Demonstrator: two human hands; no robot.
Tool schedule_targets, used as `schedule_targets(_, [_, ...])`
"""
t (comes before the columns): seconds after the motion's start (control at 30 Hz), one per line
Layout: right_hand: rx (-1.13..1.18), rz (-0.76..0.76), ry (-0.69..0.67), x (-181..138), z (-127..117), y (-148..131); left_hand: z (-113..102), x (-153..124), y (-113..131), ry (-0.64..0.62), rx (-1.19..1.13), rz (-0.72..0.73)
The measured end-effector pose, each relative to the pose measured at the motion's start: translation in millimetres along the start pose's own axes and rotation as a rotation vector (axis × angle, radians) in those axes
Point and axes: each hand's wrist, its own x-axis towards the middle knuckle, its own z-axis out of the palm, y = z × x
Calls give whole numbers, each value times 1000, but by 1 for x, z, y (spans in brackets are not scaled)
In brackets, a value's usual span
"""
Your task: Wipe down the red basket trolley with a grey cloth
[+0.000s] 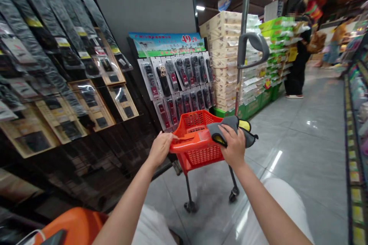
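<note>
A small red plastic shopping basket cart (198,153) on wheels stands in front of me on the tiled floor. My left hand (161,147) is closed on the left rim of the cart. My right hand (233,143) presses a grey and yellow cloth (230,127) against the cart's right rim, fingers curled over it. A grey upright pole with a loop handle (249,48) rises from the cart's far side.
A dark display rack of packaged goods (57,76) fills the left. A stand of hanging packets (178,80) is behind the cart. Stacked boxes (227,57) and green cartons (276,46) stand beyond. A person (297,53) stands far off. Shelves (356,122) line the right.
</note>
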Motion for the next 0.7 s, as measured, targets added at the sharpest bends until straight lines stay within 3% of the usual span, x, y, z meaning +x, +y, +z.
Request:
schedule_targets(0.1, [50, 22, 93, -12, 20, -28, 22, -4, -9, 91, -307, -92])
schedule_targets(0.23, [61, -105, 49, -33, 40, -62, 40, 2, -10, 75, -364, -81])
schedule_targets(0.37, [104, -204, 125, -34, 44, -26, 32, 10, -7, -43, -316, -15])
schedule_targets(0.47, [126, 7, 305, -28, 46, -1, 28, 9, -4, -78, -375, -10])
schedule_targets(0.53, [135, 132, 343, -28, 50, -8, 29, 6, -2, -93, -458, -39])
schedule_targets(0.6, [135, 101, 259, -32, 53, -28, 32, 4, -1, -93, -556, -108])
schedule_targets(0.7, [110, -122, 54, -37, 47, -46, 35, 2, 0, -87, -645, -199])
